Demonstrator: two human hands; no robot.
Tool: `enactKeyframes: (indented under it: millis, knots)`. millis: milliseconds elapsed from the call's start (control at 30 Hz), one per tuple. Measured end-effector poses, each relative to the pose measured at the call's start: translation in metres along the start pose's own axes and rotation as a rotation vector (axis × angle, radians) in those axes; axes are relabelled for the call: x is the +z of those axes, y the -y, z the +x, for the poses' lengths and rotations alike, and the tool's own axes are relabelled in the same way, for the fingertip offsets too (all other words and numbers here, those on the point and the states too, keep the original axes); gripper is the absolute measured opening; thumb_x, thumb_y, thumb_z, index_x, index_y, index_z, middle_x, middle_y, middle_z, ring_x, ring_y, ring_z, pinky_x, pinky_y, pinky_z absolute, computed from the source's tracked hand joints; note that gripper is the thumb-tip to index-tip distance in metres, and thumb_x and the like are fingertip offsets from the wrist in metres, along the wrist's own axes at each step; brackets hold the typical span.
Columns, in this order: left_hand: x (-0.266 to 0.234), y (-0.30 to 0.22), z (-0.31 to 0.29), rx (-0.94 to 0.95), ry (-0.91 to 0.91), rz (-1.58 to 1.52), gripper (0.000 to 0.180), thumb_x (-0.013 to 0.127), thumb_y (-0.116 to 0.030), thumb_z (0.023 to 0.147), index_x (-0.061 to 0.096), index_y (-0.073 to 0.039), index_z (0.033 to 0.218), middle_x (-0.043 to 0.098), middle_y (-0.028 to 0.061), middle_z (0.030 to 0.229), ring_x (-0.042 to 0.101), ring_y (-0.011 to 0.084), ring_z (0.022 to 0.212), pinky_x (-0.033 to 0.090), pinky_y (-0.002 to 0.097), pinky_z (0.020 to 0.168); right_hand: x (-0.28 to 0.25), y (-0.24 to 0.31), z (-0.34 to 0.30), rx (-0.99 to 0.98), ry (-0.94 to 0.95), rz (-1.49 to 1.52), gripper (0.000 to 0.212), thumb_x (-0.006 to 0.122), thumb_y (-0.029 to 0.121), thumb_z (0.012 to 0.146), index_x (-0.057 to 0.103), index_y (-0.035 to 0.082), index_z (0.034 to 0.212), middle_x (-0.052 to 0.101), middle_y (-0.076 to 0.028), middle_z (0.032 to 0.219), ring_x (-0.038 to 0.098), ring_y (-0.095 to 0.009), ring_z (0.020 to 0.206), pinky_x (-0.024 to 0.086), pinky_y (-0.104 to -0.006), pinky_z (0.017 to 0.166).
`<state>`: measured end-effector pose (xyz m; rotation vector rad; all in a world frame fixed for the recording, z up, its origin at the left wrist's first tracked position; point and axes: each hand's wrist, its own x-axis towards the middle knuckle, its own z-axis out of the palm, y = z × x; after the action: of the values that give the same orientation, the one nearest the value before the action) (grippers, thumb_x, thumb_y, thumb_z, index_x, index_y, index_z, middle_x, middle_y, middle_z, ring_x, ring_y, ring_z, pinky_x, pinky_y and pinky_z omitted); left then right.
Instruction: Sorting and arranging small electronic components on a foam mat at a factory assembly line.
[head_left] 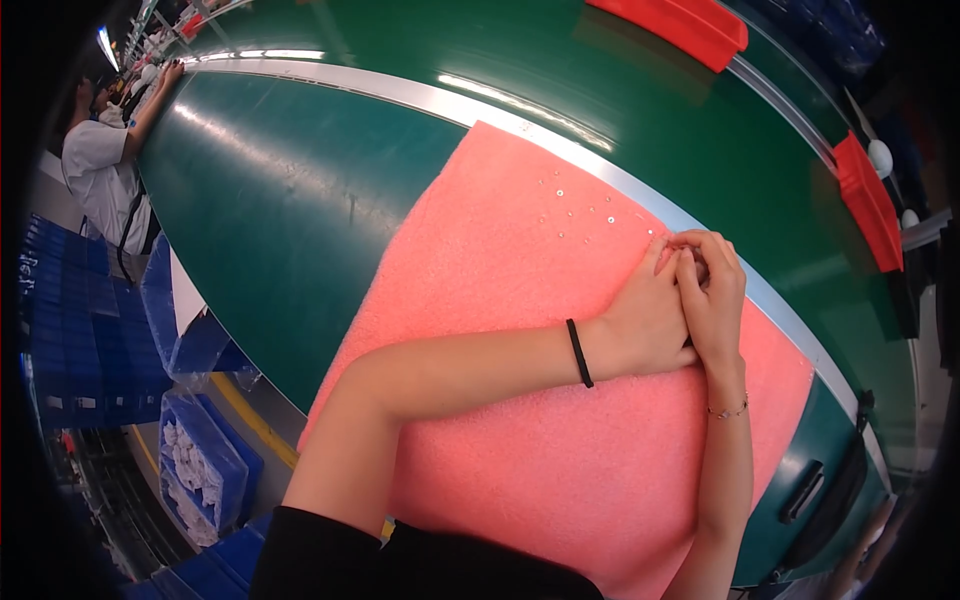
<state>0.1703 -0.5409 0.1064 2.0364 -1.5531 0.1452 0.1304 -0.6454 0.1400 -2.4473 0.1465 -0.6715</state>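
A pink towel-like cloth [500, 270] is spread over the green tabletop, its far edge at the pale metal strip. Several small shiny round pieces [560, 193] lie scattered on its far part. My left hand [648, 318], below a black wristband, reaches across the cloth with its fingers curled. Against it presses my right hand [718, 290], a thin bracelet on its wrist, fingers bent over the left fingertips. Both are closed around something dark, mostly hidden between them, whose kind I cannot make out.
Beyond the metal strip [420, 93] runs a green belt [400, 45]. Red trays [690, 30] stand along its far side. A co-worker [100, 170] is at the far left. Blue bins [205, 460] stand below the table's left edge. A small black object [802, 492] lies at right.
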Motion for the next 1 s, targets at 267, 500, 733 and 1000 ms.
enactKeyframes:
  millis: [267,500,733,1000]
  knots:
    - [0.0027,0.0003,-0.0011,0.009,-0.118,-0.010,0.058,0.059,-0.041,0.081,0.052,-0.003,0.124,0.051,0.0166,0.125,0.041,0.0380,0.121,0.024,0.0586,0.106,-0.0003,0.0011,0.0015,0.004,0.003,0.002,0.013,0.053,0.000,0.083,0.062,-0.002,0.092,0.063,-0.011,0.090,0.056,-0.024,0.084,0.045,-0.0326,0.077]
    - [0.0002,0.0001,-0.0012,0.009,-0.082,-0.006,0.058,0.058,-0.041,0.082,0.051,-0.002,0.125,0.050,0.0166,0.128,0.041,0.0390,0.122,0.023,0.0602,0.106,-0.0016,0.0038,0.0023,0.030,0.009,0.019,0.011,0.054,0.004,0.084,0.063,0.000,0.089,0.063,-0.011,0.089,0.056,-0.028,0.087,0.044,-0.0372,0.079]
    - [0.0004,-0.0010,-0.0012,0.016,-0.080,-0.048,0.055,0.056,-0.040,0.083,0.052,-0.003,0.124,0.052,0.0168,0.126,0.042,0.0392,0.120,0.023,0.0602,0.105,-0.0028,0.0035,0.0009,-0.011,-0.007,0.009,0.013,0.053,0.002,0.084,0.063,-0.002,0.091,0.063,-0.011,0.090,0.055,-0.025,0.083,0.044,-0.0346,0.077]
    - [-0.0058,-0.0006,-0.0005,-0.007,0.031,-0.005,0.062,0.057,-0.043,0.081,0.050,-0.004,0.129,0.052,0.0174,0.129,0.038,0.0386,0.126,0.017,0.0609,0.109,0.0001,0.0009,0.0009,-0.035,-0.008,-0.005,0.013,0.053,0.002,0.083,0.063,-0.001,0.090,0.064,-0.011,0.089,0.055,-0.026,0.084,0.044,-0.0356,0.076]
